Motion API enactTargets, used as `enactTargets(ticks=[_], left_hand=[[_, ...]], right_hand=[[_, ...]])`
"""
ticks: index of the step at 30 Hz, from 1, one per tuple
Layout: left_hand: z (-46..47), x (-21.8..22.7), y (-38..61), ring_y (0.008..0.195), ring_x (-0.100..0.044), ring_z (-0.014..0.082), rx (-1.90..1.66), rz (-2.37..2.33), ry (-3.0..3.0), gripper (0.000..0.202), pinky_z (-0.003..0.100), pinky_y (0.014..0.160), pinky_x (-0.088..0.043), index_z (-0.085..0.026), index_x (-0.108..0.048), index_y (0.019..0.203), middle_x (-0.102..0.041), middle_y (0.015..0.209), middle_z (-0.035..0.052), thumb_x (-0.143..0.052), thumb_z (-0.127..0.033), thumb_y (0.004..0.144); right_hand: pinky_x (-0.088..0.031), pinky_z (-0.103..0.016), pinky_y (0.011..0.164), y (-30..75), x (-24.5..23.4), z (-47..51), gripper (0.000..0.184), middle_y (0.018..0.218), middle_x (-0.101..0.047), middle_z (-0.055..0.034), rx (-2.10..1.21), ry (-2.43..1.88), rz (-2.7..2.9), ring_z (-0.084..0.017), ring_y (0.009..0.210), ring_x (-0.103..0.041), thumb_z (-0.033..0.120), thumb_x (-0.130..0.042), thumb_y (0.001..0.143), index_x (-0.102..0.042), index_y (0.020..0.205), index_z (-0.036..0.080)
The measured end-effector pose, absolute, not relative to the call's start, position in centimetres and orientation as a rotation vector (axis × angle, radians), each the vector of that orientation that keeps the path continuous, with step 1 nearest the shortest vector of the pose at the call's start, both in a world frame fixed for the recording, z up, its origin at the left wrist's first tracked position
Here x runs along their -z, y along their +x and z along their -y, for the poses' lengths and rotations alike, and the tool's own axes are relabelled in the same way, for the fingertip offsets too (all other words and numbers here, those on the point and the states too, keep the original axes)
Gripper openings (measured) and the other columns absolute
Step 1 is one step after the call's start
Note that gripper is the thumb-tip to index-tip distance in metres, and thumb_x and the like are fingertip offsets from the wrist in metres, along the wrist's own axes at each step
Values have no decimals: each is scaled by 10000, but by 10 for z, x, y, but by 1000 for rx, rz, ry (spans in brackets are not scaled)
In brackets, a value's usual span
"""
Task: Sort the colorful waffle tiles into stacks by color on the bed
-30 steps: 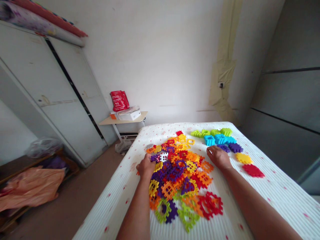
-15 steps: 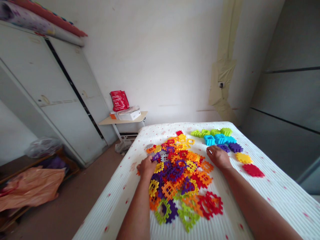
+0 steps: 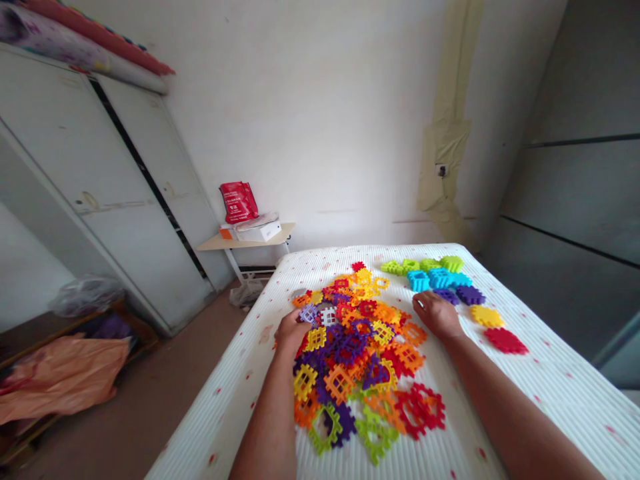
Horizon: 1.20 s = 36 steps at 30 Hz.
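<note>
A large heap of interlocking waffle-shaped plastic blocks (image 3: 347,353) in red, orange, yellow, purple and green lies on a white mattress (image 3: 545,393). My left hand (image 3: 291,333) rests at the heap's left edge, fingers curled against the pieces; anything in its grip is hidden. My right hand (image 3: 437,316) lies flat on the mattress, nearest an orange block (image 3: 413,333), holding nothing. Beyond it, sorted groups sit apart: green blocks (image 3: 411,267), cyan blocks (image 3: 419,281), purple blocks (image 3: 470,295), a yellow block (image 3: 487,316) and a red block (image 3: 505,341).
The mattress has a speckled red pattern and its far edge meets the wall. A grey wardrobe (image 3: 130,193) stands left, and a small table (image 3: 245,244) holding a red bag and white box stands beyond the mattress. Floor lies left of the mattress.
My left hand has drawn back slightly toward the heap's near-left edge. Blocks beside it have shifted, with a lilac block now showing. My right hand has barely moved.
</note>
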State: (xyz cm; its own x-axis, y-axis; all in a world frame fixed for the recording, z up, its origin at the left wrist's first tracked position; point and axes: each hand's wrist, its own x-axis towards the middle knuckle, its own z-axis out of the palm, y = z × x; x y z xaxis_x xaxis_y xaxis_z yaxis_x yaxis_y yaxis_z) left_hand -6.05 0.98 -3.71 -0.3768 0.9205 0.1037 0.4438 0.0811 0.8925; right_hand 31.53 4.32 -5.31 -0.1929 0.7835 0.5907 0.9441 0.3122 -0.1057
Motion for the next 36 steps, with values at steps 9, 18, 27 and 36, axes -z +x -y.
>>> enactTargets(ticks=[9,18,27,36], left_hand=[[-4,29,-58,685,-621,184,-1352,-1768,1458,224,268,647,-474,-181,-654,789,-660,680,-16,-605,-209,572],[13,6,-43,762,-584,162,-1603,-1731,1627,133,273,759,-470,-203,-559,775,-609,778,9,-507,-174,655],[27,1,-7,817,-552,160,-1564,-1518,2102,263,264,761,-456,-222,-460,681,-554,796,18,-439,18,574],[35,-2,3,878,-561,167,-1619,-1377,2407,294,298,813,-460,-225,-458,735,-555,859,34,-405,38,613]], right_hand=[[-387,-240,645,316,53,-42,304,804,-666,-75,362,-1519,2011,-165,731,-602,276,-390,885,-662,804,166],[-401,-247,692,309,47,-38,335,851,-670,-93,303,-1506,2001,-173,780,-596,291,-360,893,-664,837,163],[-422,-259,689,290,29,-25,305,817,-666,-96,146,-1434,1940,-173,741,-603,295,-388,873,-657,816,163],[-456,-258,702,200,-9,25,319,949,-665,-53,-593,-1080,1842,-158,793,-597,396,-601,781,-633,1009,175]])
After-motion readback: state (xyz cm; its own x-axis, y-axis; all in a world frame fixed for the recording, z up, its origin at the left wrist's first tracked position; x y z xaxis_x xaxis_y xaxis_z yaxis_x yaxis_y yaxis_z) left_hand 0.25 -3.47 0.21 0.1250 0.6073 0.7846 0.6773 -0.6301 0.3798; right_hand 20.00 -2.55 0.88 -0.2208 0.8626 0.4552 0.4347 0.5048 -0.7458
